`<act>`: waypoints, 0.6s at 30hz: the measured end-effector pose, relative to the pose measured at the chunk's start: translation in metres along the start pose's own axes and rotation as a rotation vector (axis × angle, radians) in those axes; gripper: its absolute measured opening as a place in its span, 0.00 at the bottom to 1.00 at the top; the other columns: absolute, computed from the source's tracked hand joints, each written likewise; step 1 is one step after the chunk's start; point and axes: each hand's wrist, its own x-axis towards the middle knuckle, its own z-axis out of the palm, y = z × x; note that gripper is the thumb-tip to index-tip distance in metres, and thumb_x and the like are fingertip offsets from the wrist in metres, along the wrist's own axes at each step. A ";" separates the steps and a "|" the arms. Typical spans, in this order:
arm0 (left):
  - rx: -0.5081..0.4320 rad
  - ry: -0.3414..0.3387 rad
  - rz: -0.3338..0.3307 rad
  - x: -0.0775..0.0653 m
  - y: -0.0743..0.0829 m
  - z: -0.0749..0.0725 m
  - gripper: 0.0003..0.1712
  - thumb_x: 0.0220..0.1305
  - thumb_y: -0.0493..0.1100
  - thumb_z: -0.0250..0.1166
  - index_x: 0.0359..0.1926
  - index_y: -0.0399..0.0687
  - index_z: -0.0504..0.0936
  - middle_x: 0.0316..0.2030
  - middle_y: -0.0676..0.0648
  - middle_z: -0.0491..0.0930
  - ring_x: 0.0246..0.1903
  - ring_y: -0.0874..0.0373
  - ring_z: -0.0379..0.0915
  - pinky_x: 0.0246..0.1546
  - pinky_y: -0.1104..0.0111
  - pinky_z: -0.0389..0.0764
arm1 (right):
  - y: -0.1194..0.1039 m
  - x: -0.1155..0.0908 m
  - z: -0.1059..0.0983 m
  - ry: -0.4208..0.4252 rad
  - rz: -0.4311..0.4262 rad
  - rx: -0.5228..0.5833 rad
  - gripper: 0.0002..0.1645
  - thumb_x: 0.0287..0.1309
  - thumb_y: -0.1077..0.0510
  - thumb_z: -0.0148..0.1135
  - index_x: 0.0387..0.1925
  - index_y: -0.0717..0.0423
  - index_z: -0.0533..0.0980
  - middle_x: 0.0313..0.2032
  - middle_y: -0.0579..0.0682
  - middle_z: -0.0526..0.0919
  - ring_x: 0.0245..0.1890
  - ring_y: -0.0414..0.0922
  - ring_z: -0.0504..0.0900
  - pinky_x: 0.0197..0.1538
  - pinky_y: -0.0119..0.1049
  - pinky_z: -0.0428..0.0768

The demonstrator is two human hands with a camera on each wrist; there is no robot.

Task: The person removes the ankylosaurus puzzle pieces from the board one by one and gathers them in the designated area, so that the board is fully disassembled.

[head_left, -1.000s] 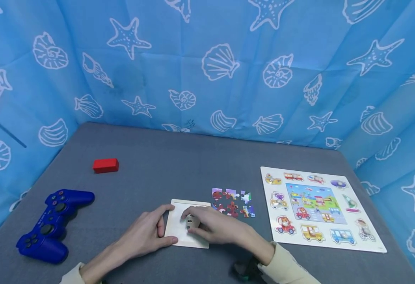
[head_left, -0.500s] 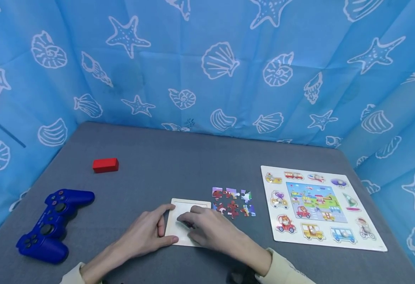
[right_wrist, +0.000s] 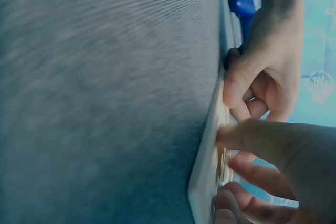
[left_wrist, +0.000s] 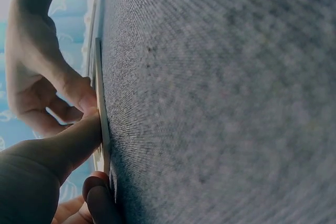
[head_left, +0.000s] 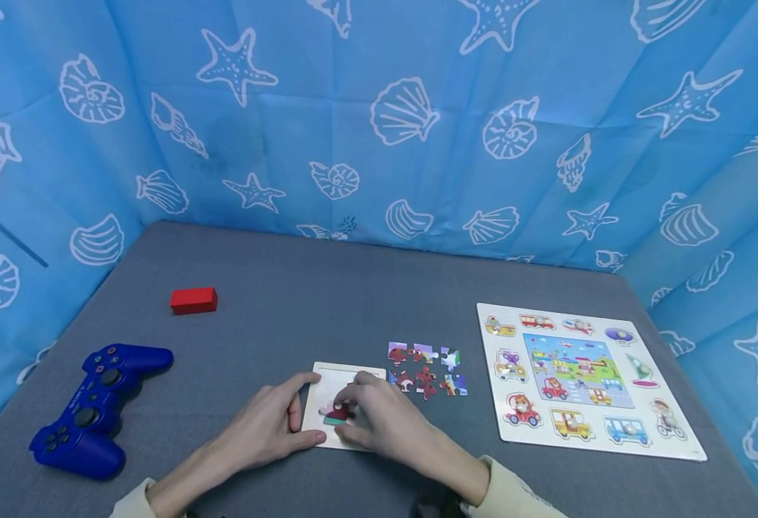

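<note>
A small pale wooden puzzle tray lies flat on the grey table. My left hand holds its left side, thumb at the near corner and index finger at the far one. Over the tray's middle, my right hand pinches a jigsaw piece, dark red with a green edge, picture side up. Part of that piece hides behind the fingers. In the right wrist view, the right thumb comes down at the tray's edge. Several loose jigsaw pieces lie picture side up just right of the tray.
To the right lies a white peg puzzle board with vehicle pieces. A blue game controller rests at the left, with a red block beyond it. A blue shell-patterned curtain surrounds the table's back and sides.
The jigsaw piece in my right hand has turned from its plain pale back to its coloured face and now shows low over the tray. My left hand has stayed in place.
</note>
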 end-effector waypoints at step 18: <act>-0.001 0.007 0.020 -0.001 -0.001 0.000 0.41 0.55 0.52 0.79 0.64 0.40 0.74 0.20 0.61 0.70 0.17 0.75 0.60 0.21 0.76 0.66 | 0.004 0.008 -0.002 -0.114 -0.112 0.004 0.13 0.61 0.57 0.72 0.47 0.54 0.84 0.38 0.46 0.81 0.28 0.29 0.68 0.33 0.20 0.68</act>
